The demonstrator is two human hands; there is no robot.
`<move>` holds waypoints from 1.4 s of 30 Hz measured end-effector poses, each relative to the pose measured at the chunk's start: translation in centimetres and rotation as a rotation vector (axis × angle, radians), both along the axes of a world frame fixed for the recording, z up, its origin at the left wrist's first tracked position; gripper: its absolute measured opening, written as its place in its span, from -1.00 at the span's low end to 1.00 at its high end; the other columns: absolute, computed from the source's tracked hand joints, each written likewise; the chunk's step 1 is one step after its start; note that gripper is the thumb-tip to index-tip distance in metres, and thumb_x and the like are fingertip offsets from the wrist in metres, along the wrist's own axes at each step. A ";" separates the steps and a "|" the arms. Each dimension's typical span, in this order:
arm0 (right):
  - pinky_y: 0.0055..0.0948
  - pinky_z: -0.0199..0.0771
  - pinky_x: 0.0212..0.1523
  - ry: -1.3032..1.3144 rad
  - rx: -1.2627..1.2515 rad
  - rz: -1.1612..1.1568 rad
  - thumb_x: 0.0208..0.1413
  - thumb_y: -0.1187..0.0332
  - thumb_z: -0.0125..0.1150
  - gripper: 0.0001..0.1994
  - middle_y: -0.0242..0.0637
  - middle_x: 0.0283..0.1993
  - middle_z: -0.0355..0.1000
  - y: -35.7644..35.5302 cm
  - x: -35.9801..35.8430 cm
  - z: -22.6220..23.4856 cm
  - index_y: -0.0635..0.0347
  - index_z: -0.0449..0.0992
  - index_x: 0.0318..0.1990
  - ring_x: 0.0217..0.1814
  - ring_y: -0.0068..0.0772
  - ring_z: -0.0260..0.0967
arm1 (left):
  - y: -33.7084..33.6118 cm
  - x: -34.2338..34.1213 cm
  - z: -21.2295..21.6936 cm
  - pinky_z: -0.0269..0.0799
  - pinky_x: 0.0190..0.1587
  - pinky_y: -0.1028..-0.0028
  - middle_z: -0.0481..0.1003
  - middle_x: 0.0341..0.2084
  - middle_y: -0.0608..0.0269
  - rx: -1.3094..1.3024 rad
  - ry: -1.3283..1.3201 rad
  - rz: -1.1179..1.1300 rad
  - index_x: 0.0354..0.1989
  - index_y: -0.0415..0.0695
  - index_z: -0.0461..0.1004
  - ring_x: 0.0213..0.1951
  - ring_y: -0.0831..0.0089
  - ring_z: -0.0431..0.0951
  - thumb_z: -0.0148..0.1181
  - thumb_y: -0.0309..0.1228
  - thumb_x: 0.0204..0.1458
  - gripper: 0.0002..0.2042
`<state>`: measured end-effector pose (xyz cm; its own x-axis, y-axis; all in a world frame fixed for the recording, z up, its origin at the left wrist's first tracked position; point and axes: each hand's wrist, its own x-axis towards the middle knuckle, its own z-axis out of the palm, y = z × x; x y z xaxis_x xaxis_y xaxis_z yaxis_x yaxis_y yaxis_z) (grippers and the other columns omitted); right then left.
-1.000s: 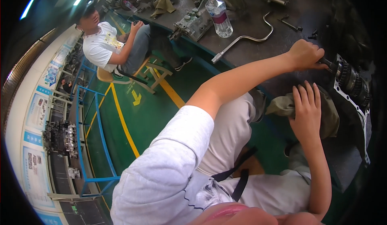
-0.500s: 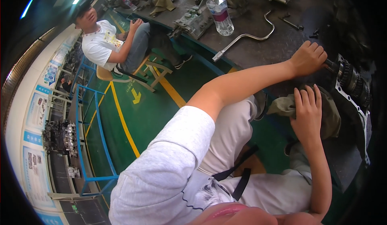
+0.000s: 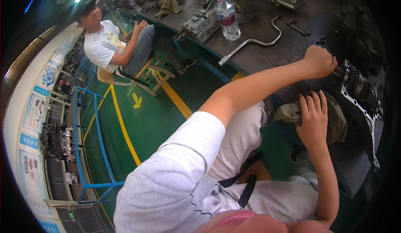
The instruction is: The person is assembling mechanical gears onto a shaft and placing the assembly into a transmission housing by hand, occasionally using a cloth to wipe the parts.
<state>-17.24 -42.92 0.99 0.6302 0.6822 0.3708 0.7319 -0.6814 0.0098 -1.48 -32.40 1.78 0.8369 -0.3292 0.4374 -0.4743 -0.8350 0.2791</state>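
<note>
At the right, a dark gear shaft (image 3: 362,89) with several toothed gears lies in a metal housing with a pale, bolt-holed flange (image 3: 358,102). My left hand (image 3: 320,62) is closed in a fist round the narrow near end of this shaft; the fingertips are hidden from view. Below it, my right hand (image 3: 314,117) lies with its fingers stretched out over a crumpled olive-green cloth (image 3: 336,122) at the edge of the bench. The right hand does not grasp the cloth.
On the dark metal bench (image 3: 267,51) lie a bent chrome speed wrench (image 3: 250,42), a clear bottle (image 3: 228,19) with a pink cap, a small ratchet-like tool (image 3: 298,28) and metal castings (image 3: 200,26). A seated person (image 3: 112,45) is at the left, near a blue frame (image 3: 98,185).
My left fist has turned a little at the shaft end, with the knuckles now bunched differently. The right hand stays on the cloth. The whole view has shifted slightly.
</note>
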 end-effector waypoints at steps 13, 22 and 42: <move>-0.05 -0.11 0.38 0.027 -0.032 0.001 -0.54 0.45 0.35 -0.31 -0.07 -0.03 0.31 1.0 0.2 0.3 0.34 0.38 -0.01 0.20 -0.07 0.15 | 0.3 0.3 0.4 0.45 -0.24 0.16 0.55 -0.48 -0.04 -0.019 0.144 0.007 -0.54 -0.15 0.57 -0.36 0.04 0.57 -0.17 -0.13 0.02 -0.58; -0.07 -0.07 0.36 0.015 -0.060 -0.003 -0.47 0.43 0.34 -0.33 -0.06 -0.03 0.31 1.2 0.0 1.3 0.34 0.36 -0.01 0.19 -0.05 0.15 | 0.9 1.0 0.5 0.47 -0.31 0.18 0.51 -0.60 -0.05 -0.188 0.034 0.031 -0.64 -0.17 0.55 -0.44 0.03 0.55 -0.12 -0.10 0.05 -0.54; -0.02 0.13 0.24 -0.068 0.151 0.058 -0.49 0.58 0.20 -0.44 -0.08 -0.16 0.34 0.9 0.8 1.0 0.35 0.40 -0.10 0.06 -0.01 0.25 | 3.4 0.2 0.2 0.44 -0.23 0.15 0.53 -0.54 -0.02 -0.117 0.140 -0.068 -0.56 -0.20 0.56 -0.39 0.02 0.55 -0.19 -0.09 0.15 -0.50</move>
